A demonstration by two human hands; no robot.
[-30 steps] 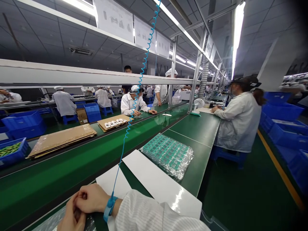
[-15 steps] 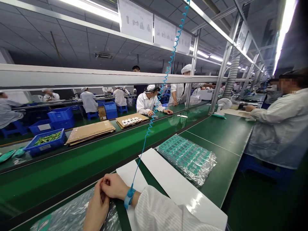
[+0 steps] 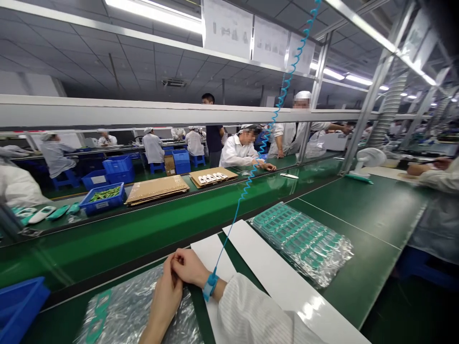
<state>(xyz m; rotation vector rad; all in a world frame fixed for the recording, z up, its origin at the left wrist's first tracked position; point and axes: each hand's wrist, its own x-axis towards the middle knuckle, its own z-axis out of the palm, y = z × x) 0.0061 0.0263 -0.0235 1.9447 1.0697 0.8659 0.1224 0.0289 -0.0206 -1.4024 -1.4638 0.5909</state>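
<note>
My right hand (image 3: 188, 266) and my left hand (image 3: 165, 297) meet low in the middle of the view. Their fingers are pressed together, and whatever lies between them is hidden. A blue wrist strap (image 3: 210, 286) sits on my right wrist below a white sleeve. Its coiled blue cord (image 3: 265, 138) runs up to the overhead rail. Both hands hover over a crinkled clear plastic bag (image 3: 122, 310) with green parts inside, lying on the green bench (image 3: 366, 210).
Two white sheets (image 3: 287, 286) lie right of my hands, with a bagged stack of green part trays (image 3: 304, 239) beyond them. A green conveyor belt (image 3: 143, 234) runs across in front. Cardboard stacks (image 3: 158, 188), blue bins (image 3: 103, 198) and seated workers sit beyond. A small fan (image 3: 366, 160) stands far right.
The view has swung left, so the worker on the right has slid almost out of sight and a blue bin shows at lower left. My hands stay pressed together.
</note>
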